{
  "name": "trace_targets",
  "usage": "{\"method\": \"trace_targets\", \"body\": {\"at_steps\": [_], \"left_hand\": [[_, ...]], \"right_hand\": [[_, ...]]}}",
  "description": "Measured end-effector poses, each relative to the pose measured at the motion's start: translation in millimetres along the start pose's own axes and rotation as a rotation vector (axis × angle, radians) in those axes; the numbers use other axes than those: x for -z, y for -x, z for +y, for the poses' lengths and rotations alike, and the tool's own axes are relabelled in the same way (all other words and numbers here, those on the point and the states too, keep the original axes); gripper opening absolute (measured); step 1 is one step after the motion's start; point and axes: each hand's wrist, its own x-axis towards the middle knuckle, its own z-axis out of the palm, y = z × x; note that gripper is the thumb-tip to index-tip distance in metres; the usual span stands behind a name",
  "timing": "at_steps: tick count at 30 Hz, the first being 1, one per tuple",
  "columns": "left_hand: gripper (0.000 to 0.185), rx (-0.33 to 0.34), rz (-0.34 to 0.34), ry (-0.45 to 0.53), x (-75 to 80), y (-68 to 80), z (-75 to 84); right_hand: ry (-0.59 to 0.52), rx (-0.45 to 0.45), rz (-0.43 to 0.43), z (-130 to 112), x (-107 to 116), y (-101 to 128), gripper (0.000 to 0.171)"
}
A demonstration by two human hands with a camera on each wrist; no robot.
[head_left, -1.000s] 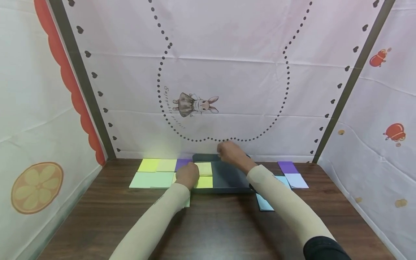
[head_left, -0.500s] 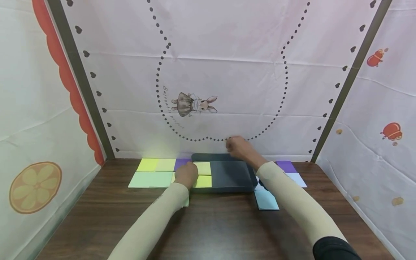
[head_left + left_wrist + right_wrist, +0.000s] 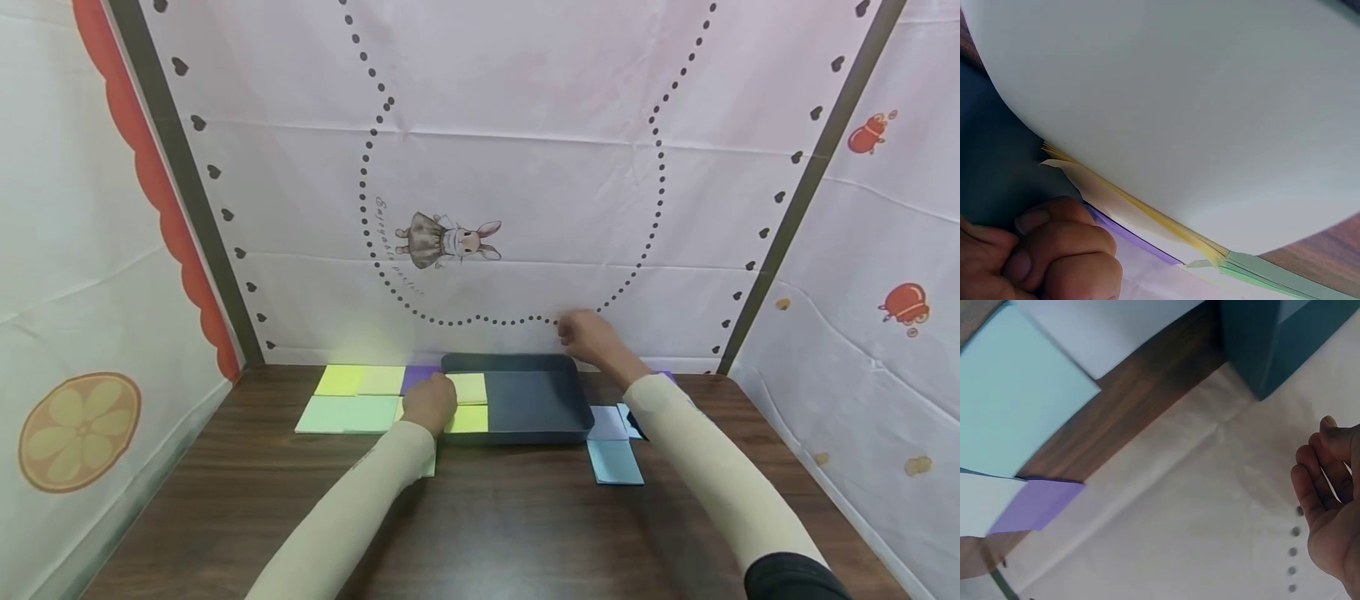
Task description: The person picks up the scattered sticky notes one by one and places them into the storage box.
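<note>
A dark tray [image 3: 532, 404] lies at the back of the brown table, with two yellow notes [image 3: 468, 390] in its left part. My left hand [image 3: 429, 402] rests at the tray's left rim with its fingers [image 3: 1054, 250] curled into a fist. Nothing shows inside the fist, and it sits beside a paper stack [image 3: 1166, 222]. My right hand [image 3: 591, 337] hovers above and just behind the tray's back right corner [image 3: 1254, 344]. The right hand [image 3: 1329, 494] has loosely bent fingers and is empty, close to the white backdrop.
Yellow-green [image 3: 342, 380], pale green [image 3: 348, 414] and purple [image 3: 418, 377] notes lie left of the tray. On the tray's right lie a lavender note [image 3: 606, 422] and a light blue note [image 3: 615, 461]. A purple note [image 3: 1035, 503] lies near the backdrop. Cloth walls enclose three sides.
My right hand has moved rightward, from above the tray's back middle to past its back right corner, uncovering the notes on the right. The left hand has stayed put.
</note>
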Motion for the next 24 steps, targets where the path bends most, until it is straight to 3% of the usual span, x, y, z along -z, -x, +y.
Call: {"method": "trace_targets", "body": {"at_steps": [12,24], "left_hand": [[0.034,-0.008,0.008,0.004,0.0,-1.3,-1.3],[0.038,0.005,-0.028,0.007,0.9,-1.3,-0.4]], "right_hand": [[-0.019,-0.072,-0.020,25.9,-1.2,13.9,0.021],[-0.049,-0.140,-0.043,40.8,0.6,21.4,0.022]]}}
